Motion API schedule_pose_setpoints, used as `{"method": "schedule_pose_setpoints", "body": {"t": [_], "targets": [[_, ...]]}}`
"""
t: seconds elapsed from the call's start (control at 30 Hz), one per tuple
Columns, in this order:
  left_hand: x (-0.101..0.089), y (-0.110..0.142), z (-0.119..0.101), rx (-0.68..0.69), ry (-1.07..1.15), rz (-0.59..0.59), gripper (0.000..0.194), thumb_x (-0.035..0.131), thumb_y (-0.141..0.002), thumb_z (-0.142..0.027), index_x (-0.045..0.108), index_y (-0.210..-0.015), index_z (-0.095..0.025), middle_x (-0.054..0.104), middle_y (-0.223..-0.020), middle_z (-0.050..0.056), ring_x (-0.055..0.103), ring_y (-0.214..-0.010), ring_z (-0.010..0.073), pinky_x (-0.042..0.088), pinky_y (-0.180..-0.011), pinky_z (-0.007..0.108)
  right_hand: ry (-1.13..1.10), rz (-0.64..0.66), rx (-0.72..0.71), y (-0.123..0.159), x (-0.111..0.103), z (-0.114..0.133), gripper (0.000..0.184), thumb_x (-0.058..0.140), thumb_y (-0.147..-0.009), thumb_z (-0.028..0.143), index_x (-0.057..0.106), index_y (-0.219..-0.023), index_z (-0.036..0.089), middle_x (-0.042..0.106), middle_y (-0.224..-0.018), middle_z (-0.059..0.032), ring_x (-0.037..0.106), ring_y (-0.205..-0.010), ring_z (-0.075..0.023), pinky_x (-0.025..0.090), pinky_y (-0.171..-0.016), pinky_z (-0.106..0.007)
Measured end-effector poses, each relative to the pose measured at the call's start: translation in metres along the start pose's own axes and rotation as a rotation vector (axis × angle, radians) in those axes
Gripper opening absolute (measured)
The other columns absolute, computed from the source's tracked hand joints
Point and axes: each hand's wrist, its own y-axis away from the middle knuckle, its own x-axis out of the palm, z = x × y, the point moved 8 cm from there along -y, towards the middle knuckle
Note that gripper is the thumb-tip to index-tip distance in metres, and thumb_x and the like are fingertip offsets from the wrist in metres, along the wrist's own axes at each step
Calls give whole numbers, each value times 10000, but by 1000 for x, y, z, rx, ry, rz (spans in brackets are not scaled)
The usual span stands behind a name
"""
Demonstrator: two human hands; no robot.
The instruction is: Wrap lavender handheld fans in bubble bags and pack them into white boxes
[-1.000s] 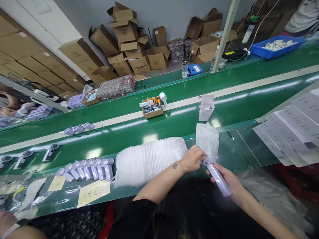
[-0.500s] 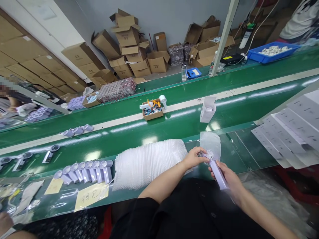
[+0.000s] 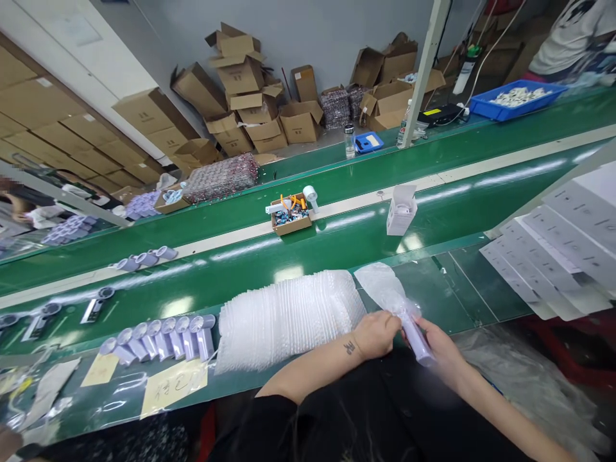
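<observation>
Left hand [image 3: 378, 334] grasps bubble bag [image 3: 381, 283]; right hand [image 3: 441, 348] holds lilac fan [image 3: 416, 340] partly inside.

lilac fan [image 3: 418, 345], whitish bag [image 3: 379, 282], green belt [image 3: 349, 242]

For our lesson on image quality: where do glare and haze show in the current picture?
Head view: pale glare streaks and patches on the green belt; head view: white glints on the front bench; head view: hazy smudge below the lilac handle.
</observation>
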Motion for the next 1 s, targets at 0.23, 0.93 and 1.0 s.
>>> {"method": "schedule_pose_setpoints", "body": {"t": [0.23, 0.93, 1.0], "targets": [[-35, -25, 24, -589, 595, -24, 89, 565, -745, -233, 589, -768, -150, 558, -553, -24, 530, -506, 100, 435, -514, 210, 201, -8, -108, 11, -18, 52, 139, 666, -743, 183, 537, -690, 188, 608, -652, -10, 610, -610, -164, 521, -490, -259], [0, -36, 10, -506, 686, 21, 71, 517, -666, -187, 570, -703, -156, 543, -505, -39, 491, -478, 99, 358, -472, 195, -97, 203, 30, 0, -17, 26, 262, 601, -725, 183, 521, -974, 167, 651, -718, -26, 640, -591, -125, 447, -446, -144], [0, -40, 13, -594, 809, 4, 78, 505, -674, -200, 542, -725, -155, 513, -455, -53, 459, -404, 92, 343, -420, 188, -131, 197, 56, 10, -18, 35, 169, 567, -741, 202, 538, -892, 131, 654, -728, -59, 656, -655, -147, 527, -585, -214]]}}
